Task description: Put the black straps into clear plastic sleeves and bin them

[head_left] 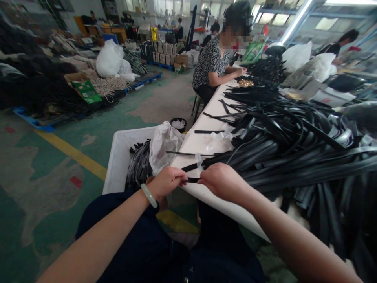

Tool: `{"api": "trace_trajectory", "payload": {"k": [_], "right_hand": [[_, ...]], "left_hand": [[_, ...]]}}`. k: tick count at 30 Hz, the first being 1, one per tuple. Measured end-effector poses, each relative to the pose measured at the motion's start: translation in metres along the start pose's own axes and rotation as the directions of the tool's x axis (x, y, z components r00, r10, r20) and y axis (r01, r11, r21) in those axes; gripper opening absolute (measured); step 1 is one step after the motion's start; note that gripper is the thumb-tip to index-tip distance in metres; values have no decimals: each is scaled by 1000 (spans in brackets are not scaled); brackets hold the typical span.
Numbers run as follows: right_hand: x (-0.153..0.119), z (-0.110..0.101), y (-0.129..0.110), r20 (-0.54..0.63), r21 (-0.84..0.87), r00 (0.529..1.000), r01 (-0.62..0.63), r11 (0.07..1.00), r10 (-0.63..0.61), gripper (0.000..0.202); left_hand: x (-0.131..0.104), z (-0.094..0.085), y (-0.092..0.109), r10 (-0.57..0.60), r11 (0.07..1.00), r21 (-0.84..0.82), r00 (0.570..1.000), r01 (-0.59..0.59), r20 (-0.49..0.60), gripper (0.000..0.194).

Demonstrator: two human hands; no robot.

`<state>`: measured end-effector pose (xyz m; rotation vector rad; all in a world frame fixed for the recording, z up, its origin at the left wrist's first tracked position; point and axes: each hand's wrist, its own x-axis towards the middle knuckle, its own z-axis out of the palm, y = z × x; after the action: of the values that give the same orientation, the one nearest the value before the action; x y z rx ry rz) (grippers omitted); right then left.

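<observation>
Between my two hands a short length of black strap (193, 180) is stretched at the edge of the white table (212, 193). My left hand (168, 181), with a pale bangle (149, 195) at the wrist, pinches one end. My right hand (219, 181) has its fingers closed round the other end. Just beyond them lie another black strap piece (190, 168) and a small clear plastic scrap (199, 160). A big heap of black straps (282, 157) covers the table to the right of my right hand.
Left of the table stands a white bin (118, 157) with bundled black straps (140, 161) and a white sack (165, 143). A co-worker (213, 63) sits farther along the table, by small gold-coloured parts (246, 83). A black bucket (178, 124) is on the floor.
</observation>
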<state>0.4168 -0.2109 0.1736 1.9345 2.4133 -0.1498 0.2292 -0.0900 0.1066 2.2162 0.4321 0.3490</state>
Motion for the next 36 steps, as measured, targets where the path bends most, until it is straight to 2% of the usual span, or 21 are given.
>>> {"api": "trace_trajectory", "payload": {"k": [2, 4, 10, 13, 16, 19, 23, 25, 30, 35, 36], "right_hand": [[-2, 4, -19, -5, -4, 999, 38, 999, -38, 31], [-6, 8, -27, -14, -2, 999, 31, 1000, -31, 31], [-24, 7, -9, -37, 27, 998, -46, 999, 47, 30], [-25, 9, -19, -19, 11, 1000, -14, 1000, 14, 29], [-23, 12, -29, 5, 19, 999, 39, 999, -39, 23], [-27, 13, -16, 12, 34, 999, 40, 999, -40, 21], [-29, 8, 13, -31, -2, 995, -98, 995, 98, 19], [-25, 8, 9, -54, -21, 993, -107, 994, 105, 22], [-15, 20, -19, -49, 24, 998, 49, 998, -48, 22], [-16, 22, 0, -105, 21, 989, -103, 994, 105, 19], [-15, 21, 1, -113, 22, 988, -100, 995, 102, 19]], "left_hand": [[1, 5, 2, 37, 999, 23, 998, -38, 41, 24], [0, 7, 4, 68, 997, 24, 995, -70, 68, 24], [-5, 7, 15, 62, 998, -38, 990, -58, 123, 27], [-6, 17, 24, 112, 992, -76, 981, -101, 159, 25], [-8, 24, 30, 165, 984, -90, 975, -152, 150, 26], [-12, 22, 26, 140, 988, 49, 980, -149, 144, 24], [-12, 13, 17, 89, 948, 303, 995, -99, 49, 24], [-10, 14, 18, 99, 935, 340, 995, -102, 24, 24], [-12, 16, 20, 166, 925, 332, 983, -183, 78, 23], [-12, 7, 9, 130, 898, 423, 992, -119, 3, 23], [-11, 8, 10, 135, 895, 430, 991, -120, -4, 23]]}}
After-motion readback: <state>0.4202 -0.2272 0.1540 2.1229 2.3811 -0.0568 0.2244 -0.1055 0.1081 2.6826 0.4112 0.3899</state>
